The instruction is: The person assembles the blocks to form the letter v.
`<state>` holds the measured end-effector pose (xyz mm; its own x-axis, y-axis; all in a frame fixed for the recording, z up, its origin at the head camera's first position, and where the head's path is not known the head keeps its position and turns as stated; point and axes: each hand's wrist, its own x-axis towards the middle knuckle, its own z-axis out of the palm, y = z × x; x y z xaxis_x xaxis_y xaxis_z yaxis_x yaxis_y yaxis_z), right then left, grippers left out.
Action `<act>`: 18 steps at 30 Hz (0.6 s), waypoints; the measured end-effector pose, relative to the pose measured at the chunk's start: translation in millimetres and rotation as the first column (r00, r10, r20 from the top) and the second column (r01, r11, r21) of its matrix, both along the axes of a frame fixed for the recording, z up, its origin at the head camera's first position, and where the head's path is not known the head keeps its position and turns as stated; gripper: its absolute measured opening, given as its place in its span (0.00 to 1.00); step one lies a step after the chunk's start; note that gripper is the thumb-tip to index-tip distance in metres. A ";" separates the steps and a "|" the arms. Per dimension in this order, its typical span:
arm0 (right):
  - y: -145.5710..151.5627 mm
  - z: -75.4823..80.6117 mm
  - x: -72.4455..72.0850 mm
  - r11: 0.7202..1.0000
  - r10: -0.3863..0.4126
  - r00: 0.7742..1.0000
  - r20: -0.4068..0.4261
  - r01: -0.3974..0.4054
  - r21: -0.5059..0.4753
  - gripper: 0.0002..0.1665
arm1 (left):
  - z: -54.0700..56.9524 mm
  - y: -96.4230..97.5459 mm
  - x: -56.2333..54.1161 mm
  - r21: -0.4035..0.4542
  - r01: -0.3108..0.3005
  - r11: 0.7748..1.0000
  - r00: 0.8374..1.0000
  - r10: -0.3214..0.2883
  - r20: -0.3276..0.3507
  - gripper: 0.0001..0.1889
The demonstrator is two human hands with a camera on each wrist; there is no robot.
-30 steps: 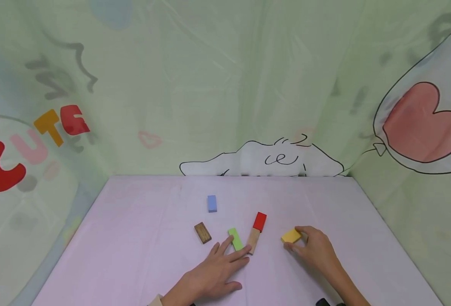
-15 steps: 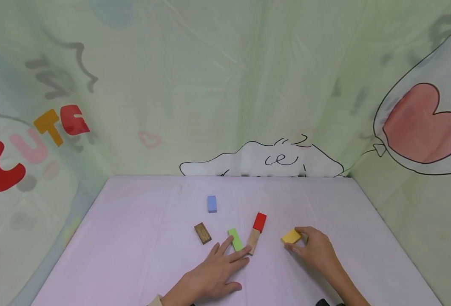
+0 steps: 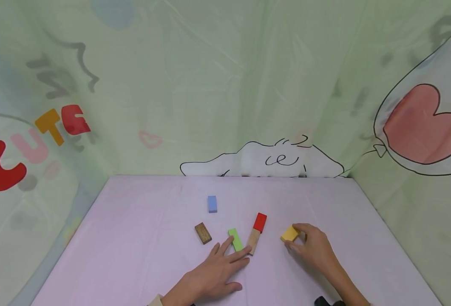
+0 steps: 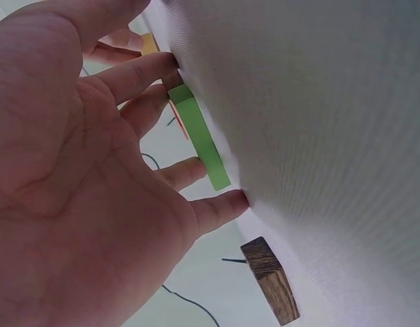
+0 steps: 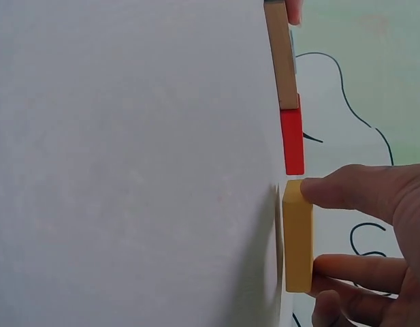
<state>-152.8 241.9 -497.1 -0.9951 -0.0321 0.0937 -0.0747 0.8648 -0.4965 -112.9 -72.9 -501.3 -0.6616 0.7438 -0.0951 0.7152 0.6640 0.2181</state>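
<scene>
My right hand (image 3: 315, 246) pinches a yellow wooden block (image 5: 298, 238) between thumb and fingers, close over the white table in the right wrist view. My left hand (image 3: 219, 272) lies spread, palm down, with fingers extended. One of its fingertips rests at the green block (image 3: 235, 239), another at the near end of the natural wood block (image 3: 253, 240). End to end with that wood block sits a red block (image 3: 260, 222), farther from me. In the left wrist view the green block (image 4: 199, 136) stands beside the fingertips.
A dark brown wooden block (image 3: 203, 233) lies left of the green one. Farther back is a blue block (image 3: 212, 204). The white-covered table (image 3: 133, 238) ends at a printed green curtain (image 3: 210, 85) behind and at both sides.
The right hand has shifted slightly and turned the yellow block a little, its right end moving away from me. The left hand and the other blocks stay where they were.
</scene>
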 end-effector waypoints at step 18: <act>-7.9 -6.4 -24.8 1.000 0.031 0.999 -0.031 -0.031 0.000 0.31 | -2.9 0.0 -0.2 0.008 -0.002 1.000 1.000 0.002 -0.010 0.34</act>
<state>-177.6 234.0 -503.5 -0.9902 -0.0633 0.1248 -0.1174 0.8617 -0.4937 -113.1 -72.8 -504.1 -0.6637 0.7435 -0.0825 0.7163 0.6634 0.2163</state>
